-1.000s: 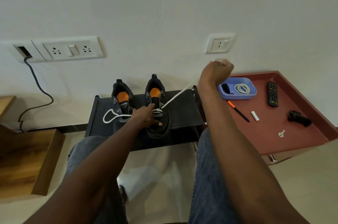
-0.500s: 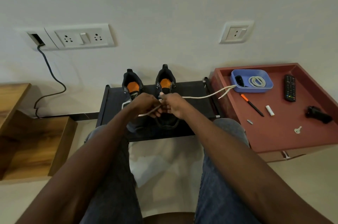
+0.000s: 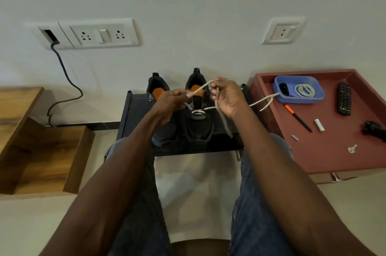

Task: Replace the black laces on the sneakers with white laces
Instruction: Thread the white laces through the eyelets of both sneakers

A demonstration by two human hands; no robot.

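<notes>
Pinching the white lace between curled fingers of left hand and right hand, above the right black sneaker on the black rack.

Sneakers sit on a rack; right of it, a tray.

Two dark sneakers stand side by side, toes at 6 o'clock. A white lace crosses the right one's lowest eyelets, ends lifted.
</notes>
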